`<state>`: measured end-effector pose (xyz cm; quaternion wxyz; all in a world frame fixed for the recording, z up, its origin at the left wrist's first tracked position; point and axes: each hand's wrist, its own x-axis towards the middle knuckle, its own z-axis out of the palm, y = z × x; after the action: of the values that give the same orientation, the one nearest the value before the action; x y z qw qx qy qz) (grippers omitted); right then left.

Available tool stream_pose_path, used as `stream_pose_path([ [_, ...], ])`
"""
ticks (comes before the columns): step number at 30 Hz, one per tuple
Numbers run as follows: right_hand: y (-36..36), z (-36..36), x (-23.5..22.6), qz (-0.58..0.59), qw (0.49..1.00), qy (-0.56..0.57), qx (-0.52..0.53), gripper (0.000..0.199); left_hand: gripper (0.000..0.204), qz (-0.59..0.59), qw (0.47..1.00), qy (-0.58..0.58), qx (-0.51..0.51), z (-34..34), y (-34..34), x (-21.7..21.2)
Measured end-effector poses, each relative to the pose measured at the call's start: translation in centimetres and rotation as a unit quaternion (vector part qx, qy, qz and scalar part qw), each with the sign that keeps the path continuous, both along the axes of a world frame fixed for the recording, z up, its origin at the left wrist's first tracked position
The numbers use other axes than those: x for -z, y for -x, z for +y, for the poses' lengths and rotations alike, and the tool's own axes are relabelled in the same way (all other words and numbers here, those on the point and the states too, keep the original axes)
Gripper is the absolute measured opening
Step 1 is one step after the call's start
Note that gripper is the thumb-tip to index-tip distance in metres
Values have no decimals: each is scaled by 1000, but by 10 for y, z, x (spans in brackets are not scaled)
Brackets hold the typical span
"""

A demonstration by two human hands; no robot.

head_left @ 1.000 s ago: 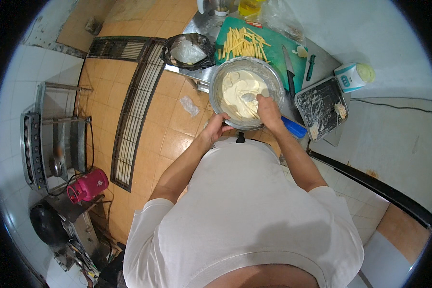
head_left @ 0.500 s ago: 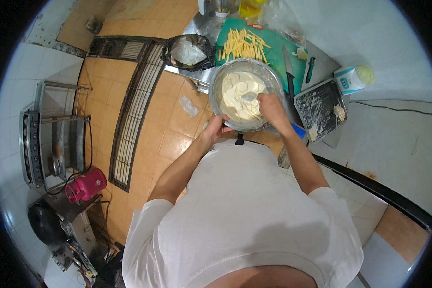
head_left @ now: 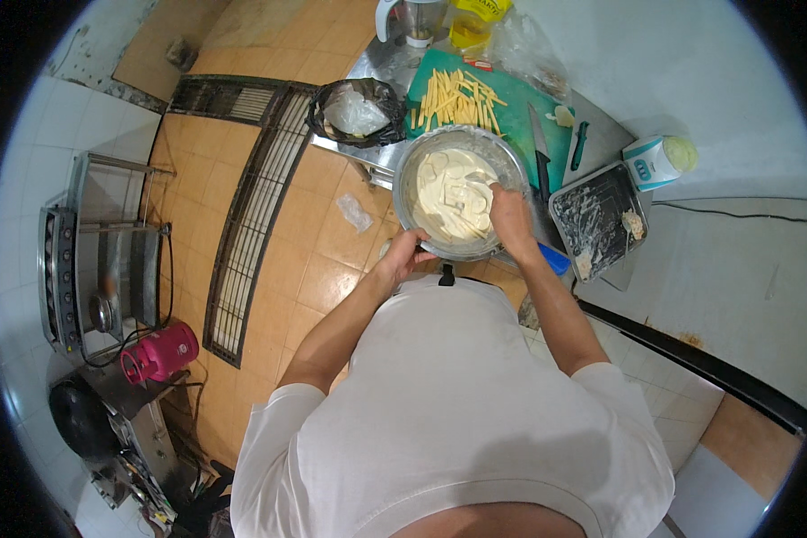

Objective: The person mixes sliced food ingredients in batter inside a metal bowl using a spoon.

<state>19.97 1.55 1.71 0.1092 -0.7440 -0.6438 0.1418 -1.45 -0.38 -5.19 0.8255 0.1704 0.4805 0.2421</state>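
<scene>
A round metal bowl (head_left: 405, 199) of thick cream-coloured batter (head_left: 444, 190) sits at the table's near edge, close to my body. My left hand (head_left: 404, 255) grips the bowl's near left rim, thumb at the edge and fingers beneath. Over the right side of the bowl, my right hand (head_left: 510, 221) is closed round what looks like a spoon, its end sunk in the batter and mostly hidden. Just beyond the bowl, pale yellow cut sticks (head_left: 462, 99) lie heaped on a green cutting board (head_left: 520, 90).
Right of the bowl lie a black-handled knife (head_left: 541, 152), a green-handled tool (head_left: 580, 145) and a smeared metal tray (head_left: 592, 215). A black plastic bag (head_left: 389, 134) stands at left. Farther off are a blender jug (head_left: 419, 20) and, on the floor side, a pink gas cylinder (head_left: 163, 351).
My right hand has moved slightly right and down with the spoon, and the batter's surface has new folds. The left hand keeps its hold on the rim. The whole view has shifted a little.
</scene>
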Motion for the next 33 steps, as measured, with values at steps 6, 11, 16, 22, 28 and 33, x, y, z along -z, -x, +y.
stream_pose_path([
  [6, -7, 0, 8, -32, 998, 30, -42, 19, 46, 5, 1000, 21, 2, 2, -1, 2],
  [11, -4, -4, 8, 56, 994, -14, -93, 22, 46, 6, 1000, 19, 1, 0, -1, 0],
  [16, -7, 0, 16, 7, 1000, 14, -18, 24, 45, -7, 1000, 12, -4, 1, -1, 0],
  [22, -13, 4, 13, -18, 1000, 23, 6, 23, 42, -2, 1000, 22, -6, 1, -3, -16],
  [28, -12, 3, 20, 48, 995, 1, -85, 20, 42, 0, 1000, 19, 12, 3, 0, -7],
  [33, -7, 9, -5, -36, 999, -7, -12, 21, 45, 7, 1000, 14, 0, -1, -3, -11],
])
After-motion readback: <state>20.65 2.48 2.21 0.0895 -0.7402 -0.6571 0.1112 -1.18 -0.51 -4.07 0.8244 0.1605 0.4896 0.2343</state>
